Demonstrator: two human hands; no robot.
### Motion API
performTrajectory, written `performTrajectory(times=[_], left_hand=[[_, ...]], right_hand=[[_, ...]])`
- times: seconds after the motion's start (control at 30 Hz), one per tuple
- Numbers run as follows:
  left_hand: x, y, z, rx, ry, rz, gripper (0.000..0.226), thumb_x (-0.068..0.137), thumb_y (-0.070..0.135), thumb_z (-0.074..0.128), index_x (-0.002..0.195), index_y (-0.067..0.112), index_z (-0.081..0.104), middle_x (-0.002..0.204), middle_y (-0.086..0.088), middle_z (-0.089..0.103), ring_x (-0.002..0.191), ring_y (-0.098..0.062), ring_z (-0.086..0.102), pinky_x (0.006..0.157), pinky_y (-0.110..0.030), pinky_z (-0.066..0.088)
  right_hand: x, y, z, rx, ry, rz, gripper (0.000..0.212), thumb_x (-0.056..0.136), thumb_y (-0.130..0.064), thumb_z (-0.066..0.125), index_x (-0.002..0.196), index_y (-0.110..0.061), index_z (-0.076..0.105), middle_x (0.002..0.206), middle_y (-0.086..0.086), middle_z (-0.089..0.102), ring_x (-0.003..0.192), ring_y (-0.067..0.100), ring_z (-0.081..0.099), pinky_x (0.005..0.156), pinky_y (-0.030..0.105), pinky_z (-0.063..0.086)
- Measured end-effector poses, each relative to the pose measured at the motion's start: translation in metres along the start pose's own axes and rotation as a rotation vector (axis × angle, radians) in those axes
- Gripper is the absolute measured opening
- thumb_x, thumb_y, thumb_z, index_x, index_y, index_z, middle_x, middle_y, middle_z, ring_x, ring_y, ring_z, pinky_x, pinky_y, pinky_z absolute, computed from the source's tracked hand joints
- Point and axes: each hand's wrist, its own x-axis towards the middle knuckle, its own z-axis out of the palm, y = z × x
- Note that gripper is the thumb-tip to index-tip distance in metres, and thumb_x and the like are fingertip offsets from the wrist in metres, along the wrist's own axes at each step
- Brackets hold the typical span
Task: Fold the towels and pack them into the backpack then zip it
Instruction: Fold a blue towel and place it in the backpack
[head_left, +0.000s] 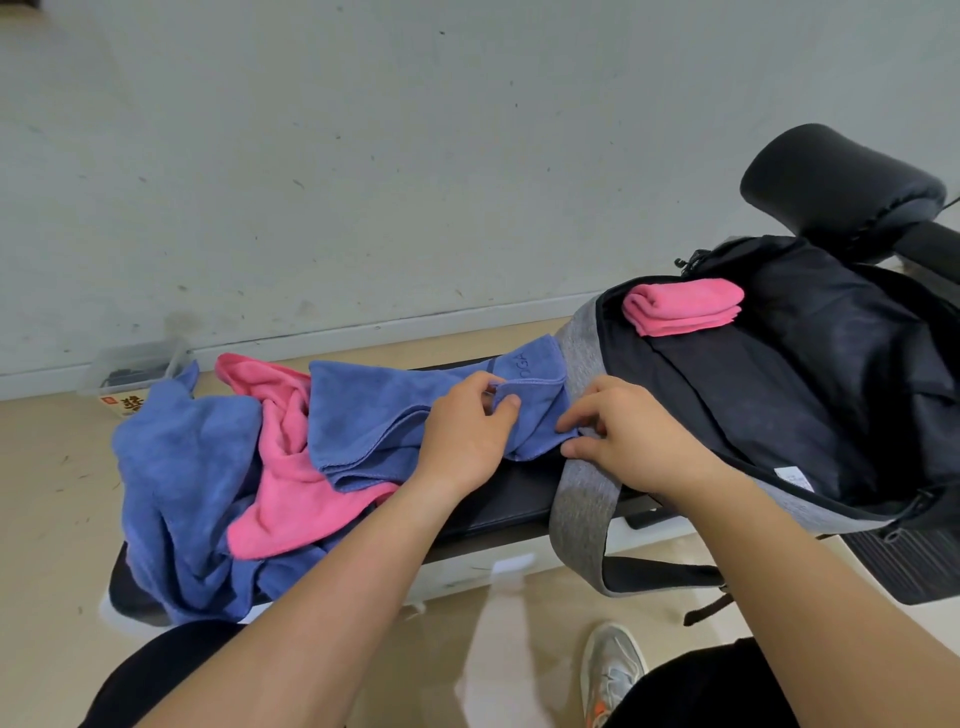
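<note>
A blue towel (374, 410) lies spread on the black bench (498, 501), its right end against the backpack. My left hand (467, 431) pinches a folded edge of it between thumb and fingers. My right hand (618, 436) pinches its lower right corner at the backpack's grey rim. The grey and black backpack (810, 374) lies open on the right, with a folded pink towel (683, 306) on its black lining. A loose pink towel (283, 467) and another crumpled blue towel (182, 478) lie heaped on the bench's left end.
A black padded roller (836, 182) stands behind the backpack. A clear plastic box (140, 366) sits on the floor by the wall at left. My shoe (613, 670) is on the floor below the bench. A grey backpack strap (582, 514) hangs over the bench's front edge.
</note>
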Motion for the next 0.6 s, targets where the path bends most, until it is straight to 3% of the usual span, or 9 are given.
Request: performTrajectory(times=[0.13,0.23,0.3,0.4,0.5,0.6], left_hand=[[0.0,-0.001,0.0,-0.005,-0.007,0.012,0.012,0.094,0.027,0.061,0.1,0.022,0.069,0.09,0.009,0.071,0.087,-0.009,0.066,0.078,-0.031,0.053],[-0.002,0.0,0.002,0.003,-0.025,0.082,0.01,0.092,0.026,0.063,0.099,0.026,0.071,0.089,0.012,0.071,0.084,-0.006,0.066,0.075,-0.029,0.053],[-0.005,0.003,0.004,-0.001,-0.005,0.125,0.013,0.092,0.026,0.065,0.105,0.028,0.063,0.09,0.013,0.07,0.081,-0.002,0.065,0.075,-0.027,0.053],[-0.009,0.012,0.006,-0.075,0.093,0.151,0.02,0.093,0.026,0.065,0.102,0.025,0.048,0.079,0.018,0.067,0.069,0.003,0.06,0.061,-0.013,0.043],[-0.008,0.019,0.004,-0.152,0.184,0.176,0.017,0.092,0.025,0.068,0.096,0.022,0.052,0.068,0.022,0.067,0.069,0.0,0.061,0.062,-0.014,0.043],[-0.008,0.024,0.001,-0.246,0.203,0.187,0.012,0.089,0.021,0.072,0.093,0.024,0.061,0.077,0.015,0.071,0.075,0.0,0.066,0.064,-0.009,0.043]], right_hand=[[0.003,0.001,-0.002,0.033,0.003,-0.025,0.005,0.085,-0.028,0.072,0.087,-0.024,0.075,0.089,-0.007,0.052,0.076,0.002,0.049,0.074,0.024,0.038],[0.007,0.002,-0.002,0.034,0.024,-0.034,0.011,0.089,-0.026,0.066,0.08,-0.02,0.066,0.084,-0.006,0.049,0.077,0.009,0.051,0.074,0.031,0.042],[0.009,0.002,-0.003,0.032,0.046,-0.052,0.011,0.092,-0.026,0.062,0.082,-0.024,0.06,0.086,-0.008,0.047,0.083,0.013,0.051,0.077,0.033,0.044],[0.009,0.0,-0.005,0.069,0.125,-0.112,0.006,0.094,-0.023,0.06,0.089,-0.026,0.06,0.088,-0.011,0.047,0.09,0.016,0.05,0.082,0.034,0.044],[0.007,-0.007,-0.01,0.122,0.205,-0.159,0.005,0.095,-0.02,0.059,0.091,-0.022,0.061,0.089,-0.008,0.056,0.088,0.015,0.051,0.08,0.035,0.044],[0.002,-0.017,-0.018,0.173,0.255,-0.203,0.006,0.095,-0.016,0.058,0.094,-0.017,0.064,0.087,-0.006,0.062,0.082,0.01,0.053,0.074,0.029,0.043]])
